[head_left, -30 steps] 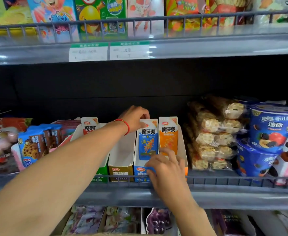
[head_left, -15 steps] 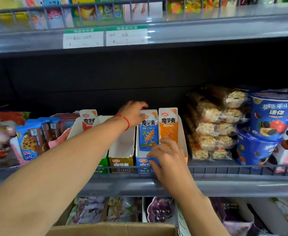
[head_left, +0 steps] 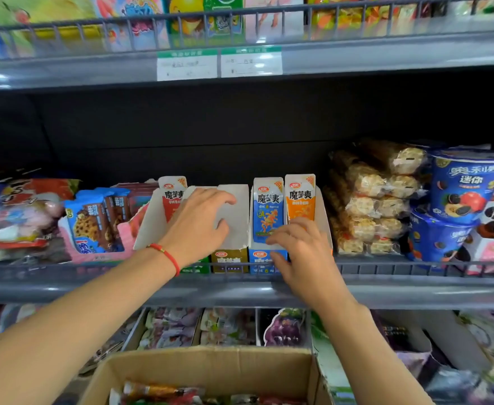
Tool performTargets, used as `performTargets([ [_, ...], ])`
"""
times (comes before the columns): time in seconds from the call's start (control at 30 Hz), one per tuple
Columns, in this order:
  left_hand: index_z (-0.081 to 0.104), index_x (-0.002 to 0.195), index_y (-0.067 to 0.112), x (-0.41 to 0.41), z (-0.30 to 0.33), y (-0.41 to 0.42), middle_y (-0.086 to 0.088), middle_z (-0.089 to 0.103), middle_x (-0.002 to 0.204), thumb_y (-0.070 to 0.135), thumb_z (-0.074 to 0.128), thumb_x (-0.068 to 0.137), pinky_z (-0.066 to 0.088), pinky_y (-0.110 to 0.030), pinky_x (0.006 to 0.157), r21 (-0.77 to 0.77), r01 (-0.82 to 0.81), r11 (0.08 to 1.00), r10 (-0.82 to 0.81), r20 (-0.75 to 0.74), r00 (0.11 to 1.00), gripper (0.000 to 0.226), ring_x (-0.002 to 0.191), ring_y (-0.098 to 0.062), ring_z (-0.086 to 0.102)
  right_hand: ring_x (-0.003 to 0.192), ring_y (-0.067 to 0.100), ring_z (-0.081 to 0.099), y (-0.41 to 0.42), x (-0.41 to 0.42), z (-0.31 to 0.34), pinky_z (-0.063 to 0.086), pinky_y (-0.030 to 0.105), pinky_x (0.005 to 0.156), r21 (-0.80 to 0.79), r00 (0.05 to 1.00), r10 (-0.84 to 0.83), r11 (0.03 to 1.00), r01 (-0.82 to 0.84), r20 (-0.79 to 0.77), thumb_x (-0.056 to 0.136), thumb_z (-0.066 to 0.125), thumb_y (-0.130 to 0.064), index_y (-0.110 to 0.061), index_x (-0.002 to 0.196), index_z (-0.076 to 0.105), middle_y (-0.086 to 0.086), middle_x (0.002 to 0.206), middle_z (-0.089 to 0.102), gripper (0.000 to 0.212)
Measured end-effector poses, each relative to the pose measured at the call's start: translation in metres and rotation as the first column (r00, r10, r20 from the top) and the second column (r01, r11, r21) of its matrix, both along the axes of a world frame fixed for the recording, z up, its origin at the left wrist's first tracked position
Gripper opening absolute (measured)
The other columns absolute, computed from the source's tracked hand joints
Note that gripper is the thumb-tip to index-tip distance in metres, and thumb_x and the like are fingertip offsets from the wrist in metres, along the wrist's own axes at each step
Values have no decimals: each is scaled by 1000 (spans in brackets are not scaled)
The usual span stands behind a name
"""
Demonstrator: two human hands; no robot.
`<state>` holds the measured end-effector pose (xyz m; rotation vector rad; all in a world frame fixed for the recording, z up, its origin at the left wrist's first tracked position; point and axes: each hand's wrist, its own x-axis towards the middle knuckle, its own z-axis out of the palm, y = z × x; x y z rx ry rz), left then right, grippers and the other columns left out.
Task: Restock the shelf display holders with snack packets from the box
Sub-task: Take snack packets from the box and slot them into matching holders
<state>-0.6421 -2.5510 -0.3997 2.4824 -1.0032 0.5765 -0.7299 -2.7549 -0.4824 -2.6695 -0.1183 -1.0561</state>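
My left hand (head_left: 201, 223) rests with relaxed fingers on the brown holder (head_left: 230, 229), gripping nothing. My right hand (head_left: 301, 252) lies loosely spread against the blue holder (head_left: 261, 260), below the blue packet (head_left: 267, 209).

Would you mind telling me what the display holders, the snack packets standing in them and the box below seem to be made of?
display holders: thin white paperboard, matte inside, with printed fronts, judging by the cut edges.
snack packets: probably glossy plastic film, crimped flat at the top.
box: brown corrugated cardboard, dull, with a raw edge along the rim.
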Motion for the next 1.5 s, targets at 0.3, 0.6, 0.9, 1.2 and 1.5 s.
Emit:
performTargets([
  [0.3,64,120,35,-105,-111,114,26,57,118,22,56,99,38,-12,101,169,255,952,-187,-339,922,26,110,11,46,77,7,65,74,-76,-20,56,30,73,189,815,384,923,-334,-434,94,62,-26,-22,97,73,-8,92,72,12],
  [0.6,51,140,40,-107,-177,140,8,56,139,43,53,101,49,-41,103,487,457,744,-12,-675,738,39,126,-16,53,121,28,56,101,-73,-124,51,43,96,2,173,72,927,-375,-982,89,78,-27,-24,139,53,4,138,57,56],
  [0.9,47,142,43,-99,-176,144,7,55,142,43,51,101,52,-42,97,492,398,774,19,-647,762,41,119,-16,57,109,28,58,115,-65,-159,43,35,80,13,205,74,959,-284,-976,81,84,-19,-14,127,44,6,119,57,61],
  [1.2,52,141,40,-110,-168,122,16,60,133,32,58,99,53,-30,97,166,251,954,-90,-638,765,43,113,0,56,104,12,58,94,-67,-114,39,26,85,37,333,127,964,-264,-934,96,69,-25,-23,112,70,-3,112,65,16],
  [1.5,69,112,27,-126,-162,86,8,78,106,12,72,92,60,-29,89,-400,-132,907,-343,-883,321,25,99,-4,73,84,18,75,71,-77,-35,61,30,68,751,685,532,659,33,-497,101,61,-8,-8,107,69,9,90,79,10],
])
